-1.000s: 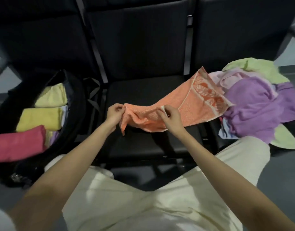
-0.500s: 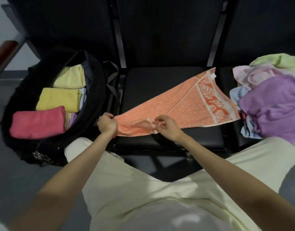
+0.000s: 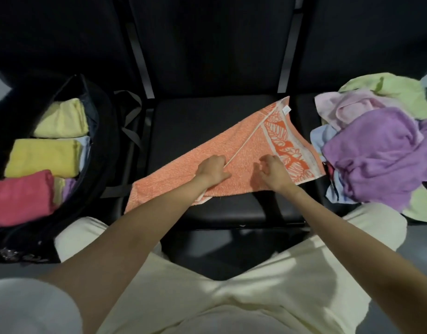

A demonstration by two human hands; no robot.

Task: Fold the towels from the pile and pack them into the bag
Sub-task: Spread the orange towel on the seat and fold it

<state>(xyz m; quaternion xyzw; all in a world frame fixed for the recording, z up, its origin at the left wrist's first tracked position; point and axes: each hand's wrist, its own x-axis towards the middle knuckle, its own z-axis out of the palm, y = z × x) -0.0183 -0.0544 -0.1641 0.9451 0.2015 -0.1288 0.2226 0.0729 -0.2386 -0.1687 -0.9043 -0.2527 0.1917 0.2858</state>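
Note:
An orange towel (image 3: 246, 143) with a leaf-pattern border lies folded lengthwise and slanted across the black middle seat (image 3: 195, 121). My left hand (image 3: 213, 169) rests on it with fingers curled at the white hem line, gripping the cloth. Just to the right, my right hand (image 3: 275, 172) sits on the towel with fingers spread and bent, holding nothing. The open black bag (image 3: 106, 136) stands at the left with folded towels inside: pale yellow (image 3: 63, 119), yellow (image 3: 44, 156) and pink (image 3: 19, 196). The loose pile (image 3: 376, 153) of purple, pink, blue and green towels lies on the right seat.
Dark seat backs (image 3: 207, 44) rise behind the seats. The bag's strap (image 3: 130, 126) hangs between the bag and the middle seat. My knees in pale trousers (image 3: 231, 297) fill the foreground below the seat's front edge.
The towel went from held up and bunched between both hands to lying flat on the seat. Both hands moved from its left end toward the middle, and the right hand let go.

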